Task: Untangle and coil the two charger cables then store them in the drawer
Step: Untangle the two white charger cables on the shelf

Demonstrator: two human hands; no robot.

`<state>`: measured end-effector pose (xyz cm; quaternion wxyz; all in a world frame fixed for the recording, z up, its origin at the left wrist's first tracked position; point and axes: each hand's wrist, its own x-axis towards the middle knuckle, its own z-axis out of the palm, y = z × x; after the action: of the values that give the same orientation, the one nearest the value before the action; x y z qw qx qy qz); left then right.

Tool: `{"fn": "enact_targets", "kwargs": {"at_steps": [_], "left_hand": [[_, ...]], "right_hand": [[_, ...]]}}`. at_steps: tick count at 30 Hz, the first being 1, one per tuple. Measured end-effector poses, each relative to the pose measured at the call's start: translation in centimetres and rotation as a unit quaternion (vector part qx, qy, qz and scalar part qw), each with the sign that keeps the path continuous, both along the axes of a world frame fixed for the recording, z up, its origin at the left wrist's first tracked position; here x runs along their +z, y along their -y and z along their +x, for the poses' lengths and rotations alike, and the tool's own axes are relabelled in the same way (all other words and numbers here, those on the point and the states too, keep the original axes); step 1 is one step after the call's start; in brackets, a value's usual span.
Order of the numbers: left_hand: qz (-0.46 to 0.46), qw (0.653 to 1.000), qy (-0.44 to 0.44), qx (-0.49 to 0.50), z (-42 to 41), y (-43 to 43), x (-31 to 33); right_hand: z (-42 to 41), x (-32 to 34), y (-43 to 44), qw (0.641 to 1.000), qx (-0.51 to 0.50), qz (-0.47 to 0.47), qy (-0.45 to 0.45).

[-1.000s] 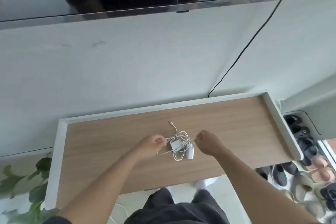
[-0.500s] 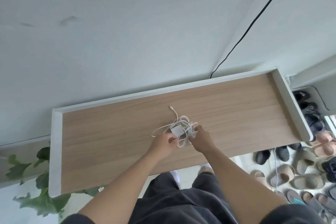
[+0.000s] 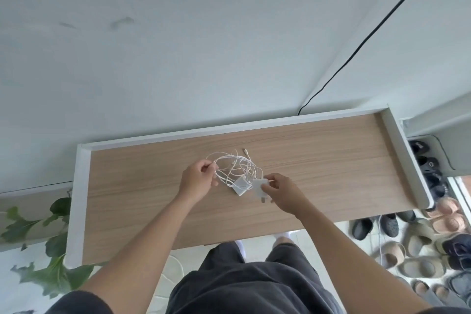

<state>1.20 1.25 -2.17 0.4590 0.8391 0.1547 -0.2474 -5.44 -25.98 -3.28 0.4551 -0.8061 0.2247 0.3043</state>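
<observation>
Wood-grain surface (image 3: 318, 160) with a raised white rim stretches across below us, set against a pale wall, and we stand at its near edge with both arms reaching over it. Nearest us, our right hand (image 3: 283, 192) has its fingers (image 3: 267, 187) pinched shut on a white plug adapter (image 3: 259, 188), lifted a little so its prongs point back toward us; we judge this anchors one end while the cord is drawn out. Just left of those fingers lies the second adapter (image 3: 240, 187), flat on the wood. Further left, our left hand (image 3: 197, 182) has its fingertips closed on a loop of white cable (image 3: 214, 160), pulling it sideways, away from the right hand, so the knot opens. Between and just beyond both hands the two charger cables (image 3: 237, 163) are still looped through each other, nothing coiled yet. Beyond the tangle a free connector tip (image 3: 246, 152) rests on the wood. No drawer is visible to us. Farther off, a black cord (image 3: 356, 48) runs up the wall.
</observation>
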Motion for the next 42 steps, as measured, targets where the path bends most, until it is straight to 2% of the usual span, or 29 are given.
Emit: {"fn": "enact_targets", "kwargs": {"at_steps": [5, 8, 10, 13, 15, 18, 21, 24, 27, 33, 37, 42], "left_hand": [[-0.069, 0.991, -0.019, 0.117, 0.4, -1.7, 0.3], [-0.087, 0.987, -0.009, 0.135, -0.3, -1.6, 1.3], [-0.123, 0.986, -0.008, 0.109, -0.8, -1.1, 2.7], [-0.207, 0.976, -0.068, 0.001, -1.7, -0.5, 5.6], [-0.210, 0.973, -0.088, -0.051, -2.2, -0.4, 7.1], [-0.216, 0.974, -0.050, -0.040, -2.7, -0.8, 7.8], [-0.249, 0.966, -0.052, -0.036, -2.8, -1.4, 8.6], [-0.244, 0.963, -0.047, -0.100, -2.4, -2.3, 10.1], [-0.296, 0.940, -0.067, -0.157, -2.1, -3.9, 11.5], [-0.409, 0.895, -0.057, -0.169, -1.3, -7.3, 15.4], [-0.383, 0.898, -0.053, -0.210, -1.1, -9.0, 16.0], [-0.359, 0.889, -0.095, -0.268, -1.5, -9.1, 14.2]], "right_hand": [[-0.2, 3.1, -1.1, 0.991, -0.092, 0.098, 0.024], [-0.2, 4.3, -2.4, 0.969, -0.154, 0.195, 0.006], [-0.2, 5.1, -3.4, 0.948, -0.186, 0.257, -0.014], [-0.2, 6.2, -5.4, 0.923, -0.200, 0.328, -0.031], [-0.3, 6.8, -6.6, 0.915, -0.193, 0.354, -0.028], [-0.6, 7.4, -7.7, 0.905, -0.197, 0.378, -0.021], [-0.9, 7.8, -8.4, 0.896, -0.199, 0.396, -0.024], [-0.8, 8.4, -8.6, 0.890, -0.192, 0.412, -0.025], [0.3, 8.9, -8.5, 0.870, -0.217, 0.443, -0.015], [2.4, 7.5, -7.0, 0.838, -0.317, 0.444, -0.015], [3.3, 7.8, -6.5, 0.825, -0.329, 0.459, -0.007], [4.1, 9.4, -7.1, 0.819, -0.281, 0.501, -0.015]]}}
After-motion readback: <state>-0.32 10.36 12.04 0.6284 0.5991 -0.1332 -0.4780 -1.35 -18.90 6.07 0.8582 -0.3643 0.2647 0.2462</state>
